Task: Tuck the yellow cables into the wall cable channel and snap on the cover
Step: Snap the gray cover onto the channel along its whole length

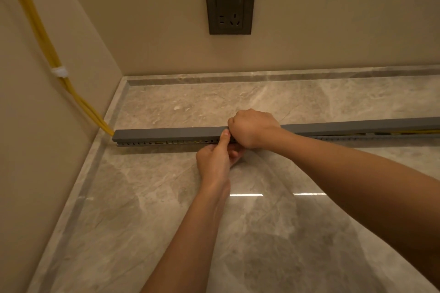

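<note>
Fingers [225,137] of both hands on the cover [166,134] (mid-length).

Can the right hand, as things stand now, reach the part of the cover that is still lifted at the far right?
Probably yes. The right hand rests on the grey cover mid-length, and the lifted stretch where the yellow cables show lies further right along the channel. Nothing stands between them on the marble surface.

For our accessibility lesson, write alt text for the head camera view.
Two bare hands, the left hand and right hand, press a grey cover onto a slotted cable channel lying on a marble surface. Yellow cables enter its left end; a wall socket sits above.
</note>
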The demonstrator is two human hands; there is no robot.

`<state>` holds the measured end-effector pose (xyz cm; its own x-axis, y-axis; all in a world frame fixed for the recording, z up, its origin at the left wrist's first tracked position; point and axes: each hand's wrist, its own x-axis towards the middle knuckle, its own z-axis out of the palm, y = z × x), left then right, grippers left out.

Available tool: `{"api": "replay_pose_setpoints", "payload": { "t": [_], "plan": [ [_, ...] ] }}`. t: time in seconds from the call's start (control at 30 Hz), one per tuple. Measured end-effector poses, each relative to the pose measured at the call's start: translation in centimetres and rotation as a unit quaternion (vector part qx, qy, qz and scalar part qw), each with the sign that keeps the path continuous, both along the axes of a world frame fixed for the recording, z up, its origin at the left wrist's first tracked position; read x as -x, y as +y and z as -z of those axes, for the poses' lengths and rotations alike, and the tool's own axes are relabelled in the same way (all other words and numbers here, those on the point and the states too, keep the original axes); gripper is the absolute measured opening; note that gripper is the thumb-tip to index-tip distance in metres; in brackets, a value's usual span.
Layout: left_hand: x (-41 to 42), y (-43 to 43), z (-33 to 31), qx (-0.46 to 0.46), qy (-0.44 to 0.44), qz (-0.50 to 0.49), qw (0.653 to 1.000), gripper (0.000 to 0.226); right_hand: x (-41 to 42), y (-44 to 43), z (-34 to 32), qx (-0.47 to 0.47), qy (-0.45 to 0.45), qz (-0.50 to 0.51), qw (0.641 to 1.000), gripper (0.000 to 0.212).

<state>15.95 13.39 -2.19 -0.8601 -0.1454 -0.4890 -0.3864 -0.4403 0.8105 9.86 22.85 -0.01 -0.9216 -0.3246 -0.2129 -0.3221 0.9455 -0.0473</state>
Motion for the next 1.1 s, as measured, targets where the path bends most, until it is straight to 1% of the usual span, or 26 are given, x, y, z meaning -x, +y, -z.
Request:
{"api": "replay_pose_setpoints", "payload": {
  "t": [0.03,0.07,0.1,0.13,0.17,0.2,0.23,0.27,0.3,0.33,0.37,0.43,0.53,0.6,0.7,0.77,0.8,0.83,0.87,0.9,0.97,1.0,1.1],
  "plan": [
    [0.0,-0.7,-0.3,0.03,-0.009,0.059,0.998,0.031,0.0,0.2,0.0,-0.003,-0.001,0.001,1.0,0.021],
    [0.1,-1.5,-0.7,0.092,-0.008,0.119,0.989,0.037,0.1,0.4,0.0,-0.006,0.001,0.001,1.0,0.02],
    [0.3,-2.4,-1.1,0.182,0.013,0.16,0.97,0.043,0.0,0.5,0.1,-0.011,0.004,0.004,1.0,0.02],
    [0.8,-3.3,-1.7,0.286,0.058,0.163,0.942,0.047,-0.1,0.6,0.1,-0.015,0.006,0.007,1.0,0.023],
    [1.4,-4.1,-2.3,0.393,0.121,0.13,0.902,0.049,-0.2,0.7,0.2,-0.016,0.008,0.009,1.0,0.027],
    [2.2,-4.6,-3.1,0.483,0.189,0.087,0.85,0.048,-0.3,0.7,0.2,-0.015,0.01,0.011,1.0,0.03],
    [3.1,-4.8,-3.6,0.549,0.237,0.076,0.798,0.047,-0.4,0.6,0.2,-0.011,0.013,0.012,1.0,0.032],
    [4.2,-4.6,-3.9,0.596,0.256,0.11,0.753,0.047,-0.6,0.5,0.2,-0.006,0.016,0.012,1.0,0.033],
    [5.0,-3.9,-4.1,0.623,0.251,0.176,0.719,0.05,-0.7,0.4,0.2,0.004,0.019,0.016,1.0,0.032],
    [5.7,-3.0,-3.9,0.634,0.232,0.246,0.695,0.053,-0.7,0.3,0.2,0.023,0.019,0.026,0.999,0.028],
    [6.1,-2.3,-3.5,0.631,0.206,0.304,0.683,0.055,-0.8,0.3,0.1,0.043,0.017,0.04,0.998,0.022],
    [6.9,-1.4,-2.7,0.615,0.169,0.366,0.677,0.054,-0.9,0.3,0.1,0.065,0.014,0.061,0.996,0.014],
    [7.9,-1.5,-2.1,0.603,0.14,0.408,0.671,0.059,-0.7,0.5,0.0,0.067,0.001,0.074,0.995,0.022],
    [8.3,-1.6,-2.1,0.601,0.118,0.431,0.663,0.065,-0.2,0.7,-0.3,0.076,-0.041,0.079,0.993,0.025],
    [8.3,-1.3,-2.1,0.619,0.122,0.444,0.636,0.07,0.8,1.3,-1.1,0.07,-0.103,0.058,0.991,0.029],
    [8.1,-1.2,-2.1,0.639,0.135,0.45,0.609,0.072,1.0,1.9,-1.4,0.056,-0.109,0.045,0.991,0.037],
    [8.0,-1.2,-2.0,0.647,0.14,0.451,0.598,0.071,0.9,2.1,-1.3,0.048,-0.11,0.038,0.992,0.039],
    [7.8,-1.1,-2.0,0.652,0.141,0.449,0.594,0.067,0.8,2.2,-1.1,0.037,-0.104,0.023,0.994,0.037],
    [7.6,-1.1,-2.0,0.656,0.14,0.442,0.596,0.062,0.6,2.1,-0.9,0.028,-0.093,0.008,0.995,0.032],
    [7.4,-1.1,-2.0,0.656,0.141,0.429,0.605,0.056,0.5,2.0,-0.7,0.028,-0.079,0.0,0.996,0.025],
    [7.0,-1.0,-2.0,0.649,0.15,0.391,0.635,0.045,0.3,1.9,-0.5,0.04,-0.059,0.002,0.997,0.018],
    [6.9,-0.9,-2.0,0.649,0.155,0.385,0.637,0.046,0.3,1.8,-0.5,0.041,-0.052,0.003,0.998,0.017],
    [7.3,-1.1,-1.6,0.655,0.155,0.396,0.625,0.048,0.2,1.9,-0.5,0.04,-0.031,0.004,0.999,0.014]
  ]
}}
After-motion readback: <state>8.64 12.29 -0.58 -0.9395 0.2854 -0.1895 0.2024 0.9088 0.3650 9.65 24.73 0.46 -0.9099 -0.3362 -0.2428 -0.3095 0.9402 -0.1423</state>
